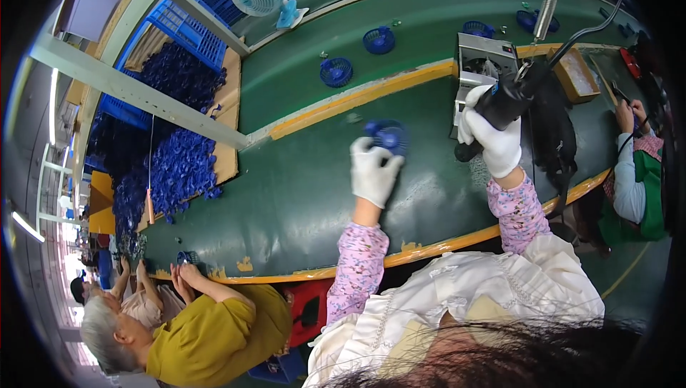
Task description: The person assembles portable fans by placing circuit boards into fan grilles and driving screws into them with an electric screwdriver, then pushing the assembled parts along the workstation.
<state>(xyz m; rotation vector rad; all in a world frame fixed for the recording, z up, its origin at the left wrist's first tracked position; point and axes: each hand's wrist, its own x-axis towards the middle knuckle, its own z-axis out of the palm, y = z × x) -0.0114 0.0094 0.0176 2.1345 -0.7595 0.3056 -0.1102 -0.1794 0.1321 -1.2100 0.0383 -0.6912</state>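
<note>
My left hand (374,173), in a white glove, pinches the near edge of a round blue plastic fan cage (389,136) over the green table; the piece is slightly smeared by motion. In my right hand (498,145), also gloved, is a black electric screwdriver (506,102) that hangs from a coiled spring (549,2). My gloved fingers wrap round its body. Just behind the screwdriver stands a grey metal box (486,56) with small parts in its opening. The screwdriver's tip is hidden from view.
Several more blue fan cages (336,72) lie on the green belt (293,73) beyond the yellow ledge (357,96). A cardboard box (574,76) is at the right, near a co-worker's hands (630,115). Loose blue parts (179,163) heap at the left, past a co-worker in olive (214,331).
</note>
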